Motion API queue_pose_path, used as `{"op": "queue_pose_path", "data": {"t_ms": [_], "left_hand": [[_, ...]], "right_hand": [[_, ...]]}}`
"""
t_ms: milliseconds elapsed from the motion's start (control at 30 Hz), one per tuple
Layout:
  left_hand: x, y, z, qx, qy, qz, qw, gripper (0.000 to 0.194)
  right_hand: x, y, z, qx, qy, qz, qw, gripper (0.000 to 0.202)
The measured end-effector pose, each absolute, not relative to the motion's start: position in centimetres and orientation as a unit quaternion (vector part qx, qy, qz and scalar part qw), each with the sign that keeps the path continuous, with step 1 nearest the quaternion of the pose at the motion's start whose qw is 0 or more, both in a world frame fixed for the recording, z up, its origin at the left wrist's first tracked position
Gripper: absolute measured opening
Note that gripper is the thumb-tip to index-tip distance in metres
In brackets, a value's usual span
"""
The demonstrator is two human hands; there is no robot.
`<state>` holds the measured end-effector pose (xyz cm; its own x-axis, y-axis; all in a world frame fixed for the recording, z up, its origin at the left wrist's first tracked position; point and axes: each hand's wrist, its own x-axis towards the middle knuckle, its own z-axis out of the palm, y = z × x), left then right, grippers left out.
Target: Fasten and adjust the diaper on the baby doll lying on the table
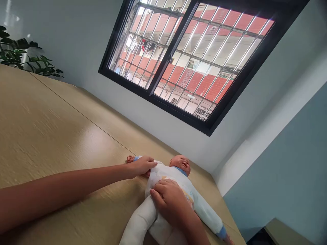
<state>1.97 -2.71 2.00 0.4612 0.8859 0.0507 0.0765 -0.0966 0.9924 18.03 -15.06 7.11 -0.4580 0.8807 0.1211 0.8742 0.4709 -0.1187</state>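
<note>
A baby doll (181, 164) in a white outfit with blue cuffs and collar lies on its back on the wooden table (63, 136), its head toward the window side. My left hand (143, 165) pinches the light fabric at the side of the doll's torso, near one of its arms. Over the doll's belly rests my right hand (170, 199), fingers bent together on the white clothing; whether it grips any cloth is hidden beneath the palm. The doll's other arm stretches toward the lower right, and its white-clad legs point toward me.
A black-framed window (163, 64) with metal bars is in the wall beyond the table. Green plant leaves (22, 56) show behind the table's far left edge. At the lower right, past the table edge, stands a low piece of furniture (286, 233).
</note>
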Motion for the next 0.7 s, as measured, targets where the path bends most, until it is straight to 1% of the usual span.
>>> {"op": "queue_pose_path", "data": {"t_ms": [133, 267, 333, 433, 567, 633, 700], "left_hand": [[2.0, -2.7, 2.4, 0.644, 0.377, 0.375, 0.55, 0.047], [3.3, -4.5, 2.8, 0.66, 0.297, 0.382, 0.575, 0.044], [4.0, -5.7, 3.0, 0.677, 0.271, 0.367, 0.578, 0.04], [4.6, -7.0, 3.1, 0.689, 0.282, 0.35, 0.568, 0.032], [4.3, -7.1, 2.8, 0.686, 0.275, 0.336, 0.584, 0.033], [4.1, -7.0, 2.5, 0.683, 0.26, 0.318, 0.604, 0.033], [4.1, -7.1, 2.3, 0.685, 0.241, 0.3, 0.618, 0.032]], "right_hand": [[17.9, -15.3, 7.4, -0.512, -0.855, 0.016, 0.087, 0.033], [18.0, -15.2, 7.0, -0.5, -0.861, 0.016, 0.098, 0.033], [18.1, -15.2, 6.7, -0.492, -0.864, 0.016, 0.107, 0.032], [18.2, -15.2, 6.6, -0.481, -0.868, 0.03, 0.119, 0.029], [18.8, -15.6, 7.5, -0.46, -0.873, 0.087, 0.138, 0.024], [19.5, -15.9, 8.1, -0.454, -0.866, 0.129, 0.168, 0.021], [20.3, -16.2, 8.5, -0.459, -0.848, 0.167, 0.207, 0.022]]}}
